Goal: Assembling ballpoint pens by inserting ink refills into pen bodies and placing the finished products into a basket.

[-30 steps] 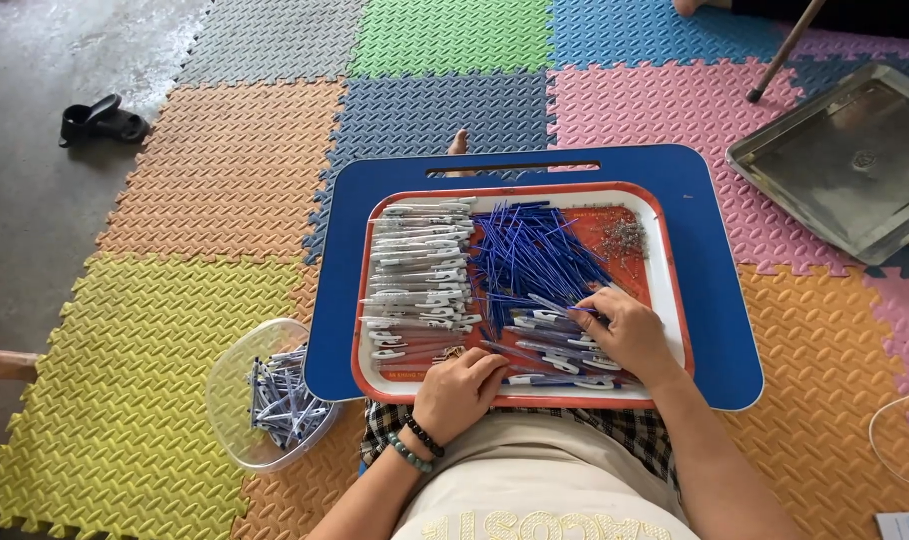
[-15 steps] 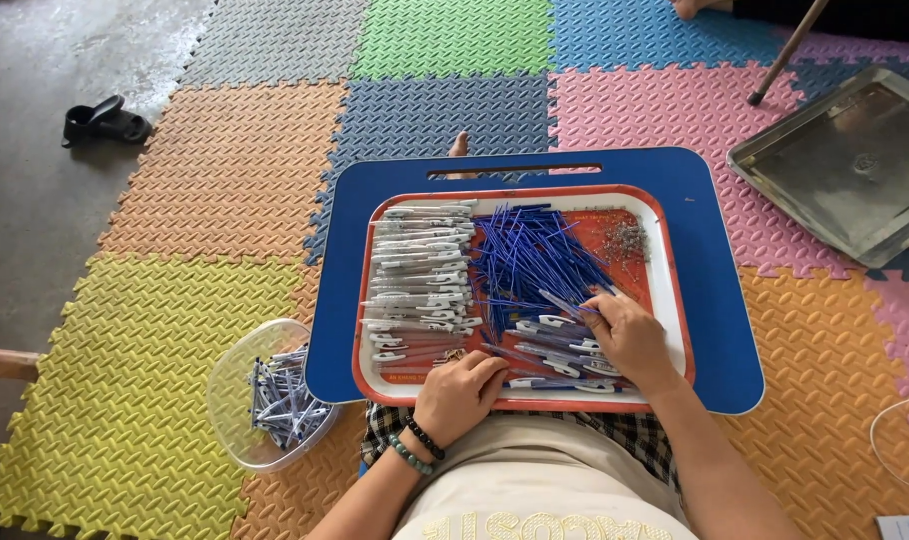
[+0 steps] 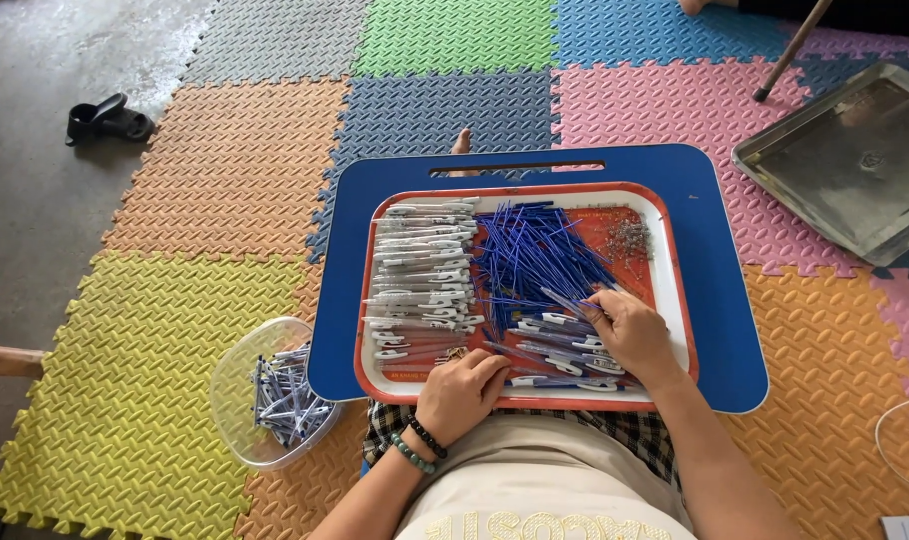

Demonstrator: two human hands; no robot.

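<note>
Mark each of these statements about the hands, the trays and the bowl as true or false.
1. The right hand rests among pen parts on the orange tray. True.
2. The left hand is in the clear bowl. False: it is at the orange tray's near edge.
3. The thin blue refills lie in the middle of the tray. True.
4. The metal tray sits on the blue lap desk. False: it lies apart on the foam mat.

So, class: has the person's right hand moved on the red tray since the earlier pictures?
Yes, slightly. The right hand has slid up the red tray, away from its near rim and towards the blue refills. The tray itself stays put.
</note>
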